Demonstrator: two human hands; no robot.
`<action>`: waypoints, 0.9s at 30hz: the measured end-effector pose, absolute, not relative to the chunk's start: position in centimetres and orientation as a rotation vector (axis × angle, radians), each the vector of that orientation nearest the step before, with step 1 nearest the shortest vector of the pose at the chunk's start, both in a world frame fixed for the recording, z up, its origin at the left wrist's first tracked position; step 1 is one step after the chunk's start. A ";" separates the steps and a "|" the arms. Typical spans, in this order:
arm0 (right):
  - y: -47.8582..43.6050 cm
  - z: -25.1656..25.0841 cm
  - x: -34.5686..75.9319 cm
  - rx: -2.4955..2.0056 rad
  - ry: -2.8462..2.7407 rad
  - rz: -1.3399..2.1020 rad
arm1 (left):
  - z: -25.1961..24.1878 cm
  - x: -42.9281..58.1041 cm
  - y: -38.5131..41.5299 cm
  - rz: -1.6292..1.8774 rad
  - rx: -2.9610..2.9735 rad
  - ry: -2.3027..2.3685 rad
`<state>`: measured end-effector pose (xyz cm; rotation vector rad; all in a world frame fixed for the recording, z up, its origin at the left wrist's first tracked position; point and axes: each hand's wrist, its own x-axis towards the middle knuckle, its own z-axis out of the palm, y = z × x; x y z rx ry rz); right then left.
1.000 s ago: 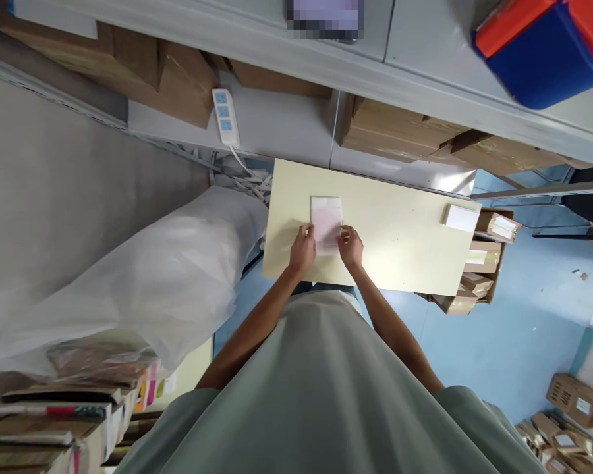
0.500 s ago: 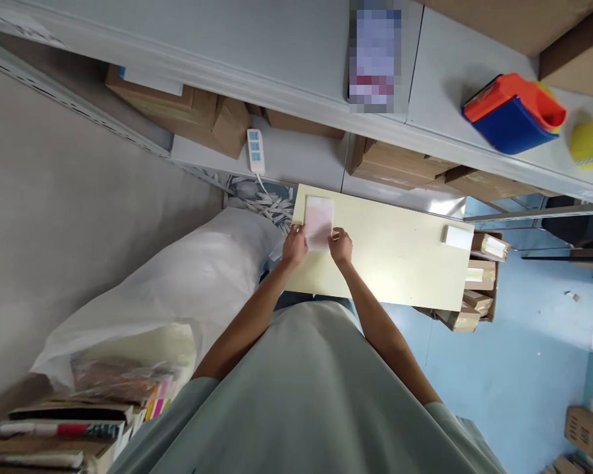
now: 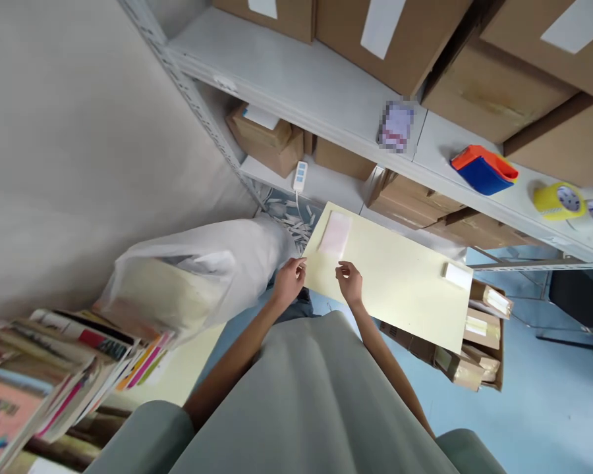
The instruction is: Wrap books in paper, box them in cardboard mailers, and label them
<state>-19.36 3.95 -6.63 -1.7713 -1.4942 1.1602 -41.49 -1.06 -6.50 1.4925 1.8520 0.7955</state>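
A flat, pale pink and white rectangular packet point(image 3: 335, 235) lies on the cream tabletop point(image 3: 395, 283), near its far left corner. My left hand point(image 3: 290, 282) is at the table's left front edge, just below the packet, thumb and fingertips pinched together. To the right, my right hand point(image 3: 350, 282) hovers over the tabletop with its fingers curled in, also closed. Both hands appear apart from the packet. Whether anything thin is between the fingertips of either hand is too small to make out.
A large white plastic sack point(image 3: 217, 263) stands left of the table, with stacked books point(image 3: 69, 368) nearer me. A grey shelf point(image 3: 286, 85) holds cartons, a blue-orange tape dispenser point(image 3: 484, 170) and yellow tape point(image 3: 558, 201). A small white box point(image 3: 457, 274) sits at the table's right end.
Both hands have come off the packet's sides and drawn back toward my body. The packet stays on the tabletop. My view has tilted up, showing more of the shelf.
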 end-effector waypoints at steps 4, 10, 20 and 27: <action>-0.7 -5.2 -19.0 -1.642 -1.541 1.224 | -3.4 -41.4 -8.1 0.906 1.458 1.907; -7.8 -3.2 -19.6 -1.437 -1.660 1.307 | -0.1 -39.9 -20.5 1.057 1.288 2.024; -18.9 0.3 -21.2 -1.177 -1.751 1.498 | 2.8 -39.8 -36.4 1.093 1.066 2.249; -25.0 0.8 -26.0 -0.990 -1.810 1.704 | 3.7 -44.1 -44.3 1.010 1.021 2.476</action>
